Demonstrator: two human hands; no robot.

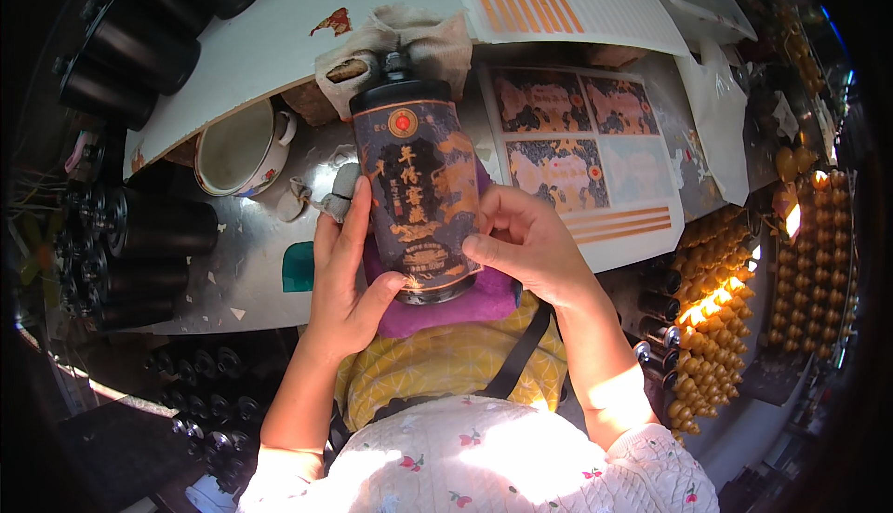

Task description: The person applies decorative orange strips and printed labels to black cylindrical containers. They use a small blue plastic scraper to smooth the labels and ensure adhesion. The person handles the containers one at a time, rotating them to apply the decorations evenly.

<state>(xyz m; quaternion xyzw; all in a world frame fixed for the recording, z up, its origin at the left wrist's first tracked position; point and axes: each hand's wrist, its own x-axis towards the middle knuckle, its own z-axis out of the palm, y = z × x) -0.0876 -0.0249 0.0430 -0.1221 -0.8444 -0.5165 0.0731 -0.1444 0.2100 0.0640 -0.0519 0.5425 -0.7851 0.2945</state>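
A black bottle (370, 102) lies tilted in front of me, its neck away from me against a crumpled, stained cloth (442, 40). Around its body sits a dark label (395, 199) with gold writing and a red round mark. My left hand (346, 280) grips the bottle's left side, thumb over the lower label edge. At the lower right, the thumb and bent fingers of my right hand (528, 241) close on the label's side edge. Beneath the bottle is a purple cloth pad (498, 305); the bottle's underside is hidden.
A printed label sheet (642, 234) lies on the metal table to the right. An enamel pot (265, 155) and a small grey cloth (342, 187) are at left. Black bottles (153, 220) stand further left; gold, bulbous pieces (712, 327) fill the right side.
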